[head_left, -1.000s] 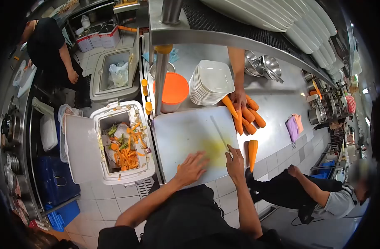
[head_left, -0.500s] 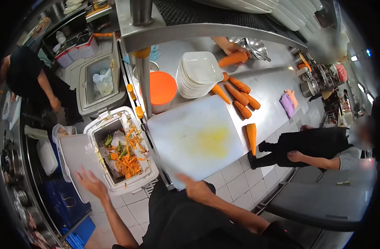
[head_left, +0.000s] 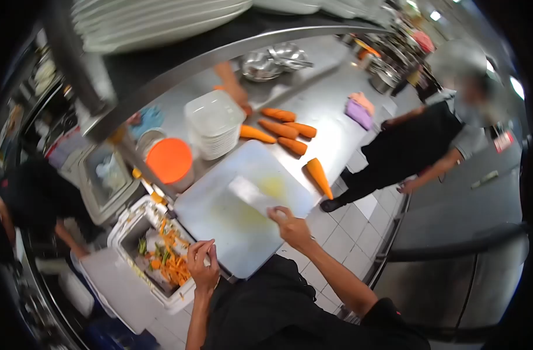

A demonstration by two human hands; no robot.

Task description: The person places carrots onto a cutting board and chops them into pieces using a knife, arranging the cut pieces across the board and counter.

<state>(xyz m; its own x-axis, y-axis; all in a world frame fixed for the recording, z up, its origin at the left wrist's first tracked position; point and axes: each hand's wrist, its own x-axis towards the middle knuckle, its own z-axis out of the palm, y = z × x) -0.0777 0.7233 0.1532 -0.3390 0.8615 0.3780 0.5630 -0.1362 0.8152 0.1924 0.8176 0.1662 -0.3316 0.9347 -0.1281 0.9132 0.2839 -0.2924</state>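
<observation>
My right hand [head_left: 292,230] grips a cleaver [head_left: 252,196] by its handle. Its broad pale blade, blurred by motion, is over the white cutting board [head_left: 220,239], which has a yellow stain in the middle. Near the board's lower left edge is my left hand [head_left: 203,267], fingers loosely bent and nothing visible in them. Several peeled carrots [head_left: 279,128] lie on the steel counter beyond the board. One carrot [head_left: 319,178] lies apart, by the board's right corner.
A bin [head_left: 176,300] with carrot peelings stands left of the board. Stacked white dishes [head_left: 214,119] and an orange-topped tub [head_left: 170,160] are behind it. A co-worker's hand [head_left: 234,90] reaches in under the shelf [head_left: 220,52]. Another person [head_left: 415,137] stands at right.
My left hand has come from over the bin's lid to the board's edge. My right hand has brought the cleaver onto the board area. The view has turned to the right.
</observation>
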